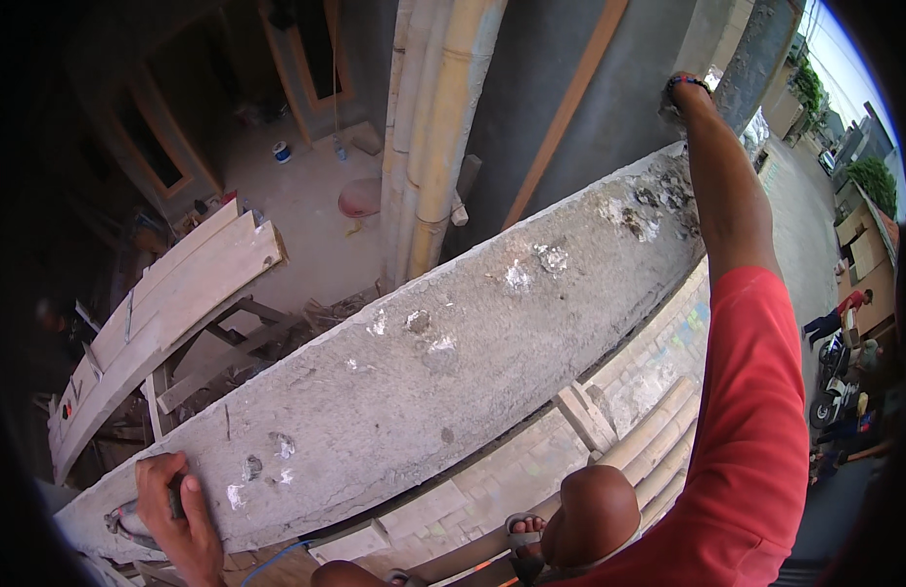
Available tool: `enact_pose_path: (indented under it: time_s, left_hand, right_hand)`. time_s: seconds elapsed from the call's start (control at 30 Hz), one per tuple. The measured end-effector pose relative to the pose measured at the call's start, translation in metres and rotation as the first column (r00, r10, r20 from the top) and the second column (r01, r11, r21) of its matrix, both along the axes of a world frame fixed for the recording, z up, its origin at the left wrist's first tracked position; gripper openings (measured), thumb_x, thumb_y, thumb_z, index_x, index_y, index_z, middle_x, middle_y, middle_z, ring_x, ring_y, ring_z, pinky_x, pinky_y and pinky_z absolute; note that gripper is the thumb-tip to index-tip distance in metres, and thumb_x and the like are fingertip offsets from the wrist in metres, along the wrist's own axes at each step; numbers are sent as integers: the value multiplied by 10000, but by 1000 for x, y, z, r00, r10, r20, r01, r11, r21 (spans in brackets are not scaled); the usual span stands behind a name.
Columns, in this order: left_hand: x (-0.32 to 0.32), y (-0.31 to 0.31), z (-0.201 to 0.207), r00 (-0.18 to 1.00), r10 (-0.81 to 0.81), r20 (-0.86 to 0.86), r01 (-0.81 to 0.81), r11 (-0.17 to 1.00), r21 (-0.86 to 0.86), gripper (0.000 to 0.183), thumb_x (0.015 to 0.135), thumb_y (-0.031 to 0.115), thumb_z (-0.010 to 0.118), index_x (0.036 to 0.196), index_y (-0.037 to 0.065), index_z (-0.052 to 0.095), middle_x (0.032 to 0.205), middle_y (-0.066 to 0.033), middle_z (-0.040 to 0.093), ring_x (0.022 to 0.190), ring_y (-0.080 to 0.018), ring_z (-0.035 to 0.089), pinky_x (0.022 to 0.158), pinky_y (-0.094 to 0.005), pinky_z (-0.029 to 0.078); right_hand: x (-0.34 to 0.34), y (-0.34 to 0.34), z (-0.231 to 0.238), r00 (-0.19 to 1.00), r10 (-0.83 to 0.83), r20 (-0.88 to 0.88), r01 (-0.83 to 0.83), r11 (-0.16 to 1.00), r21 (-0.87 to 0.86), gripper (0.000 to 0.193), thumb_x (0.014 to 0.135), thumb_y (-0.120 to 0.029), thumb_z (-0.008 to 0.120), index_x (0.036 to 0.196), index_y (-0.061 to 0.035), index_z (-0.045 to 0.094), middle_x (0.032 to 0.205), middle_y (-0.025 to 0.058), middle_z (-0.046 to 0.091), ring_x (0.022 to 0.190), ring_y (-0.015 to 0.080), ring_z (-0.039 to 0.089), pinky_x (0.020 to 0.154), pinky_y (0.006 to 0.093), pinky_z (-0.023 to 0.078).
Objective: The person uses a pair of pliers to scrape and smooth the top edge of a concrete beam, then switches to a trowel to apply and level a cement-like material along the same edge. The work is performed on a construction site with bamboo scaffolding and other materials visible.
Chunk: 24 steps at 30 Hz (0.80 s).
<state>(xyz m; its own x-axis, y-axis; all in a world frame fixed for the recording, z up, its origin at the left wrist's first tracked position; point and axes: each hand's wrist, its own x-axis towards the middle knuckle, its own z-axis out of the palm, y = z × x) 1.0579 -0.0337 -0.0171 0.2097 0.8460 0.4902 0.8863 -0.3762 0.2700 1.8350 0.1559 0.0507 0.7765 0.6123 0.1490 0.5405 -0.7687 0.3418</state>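
Note:
A long, rough concrete beam (531, 333) runs from the near left to the far right. White and dark crumbs of mortar dot its top. At its near left end my left hand (179, 514) is closed around a tool (130, 525) with a rounded grey metal end, which rests on the beam; its kind is not clear. My right arm, in a red sleeve, stretches to the far right end. There my right hand (690, 90), a dark band at its wrist, is beside the grey wall (610, 108). Its fingers are hidden, so its grip does not show.
Bamboo poles (433, 137) stand upright behind the beam; more bamboo (658, 440) lies along the near side by my knee. Wooden planks (179, 293) form a platform at left, above a lower floor (306, 196). A street (810, 196) with people and a motorcycle (835, 391) lies below at right.

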Motion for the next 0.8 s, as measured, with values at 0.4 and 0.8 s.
enact_pose_path:
  time_s: [0.4,0.8]
  left_hand:
    - [1,-1,4,1000,-7,-9,7,1000,-28,163,909,96,514,978,-48,548,873,-143,519,819,-255,507,787,-345,397]
    - [-18,4,1,982,92,-162,-95,995,-8,347,1019,238,460,1206,-39,555,1180,-177,595,1117,-291,549,990,-398,393]
  right_hand:
    - [-4,-3,-8,999,20,34,-21,1000,21,373,852,-202,638,1218,-135,654,1272,135,620,1184,297,596,949,439,510]
    - [-114,-89,15,790,450,417,-605,680,413,239,932,-102,458,1016,-3,658,1002,180,692,896,295,675,772,415,540]
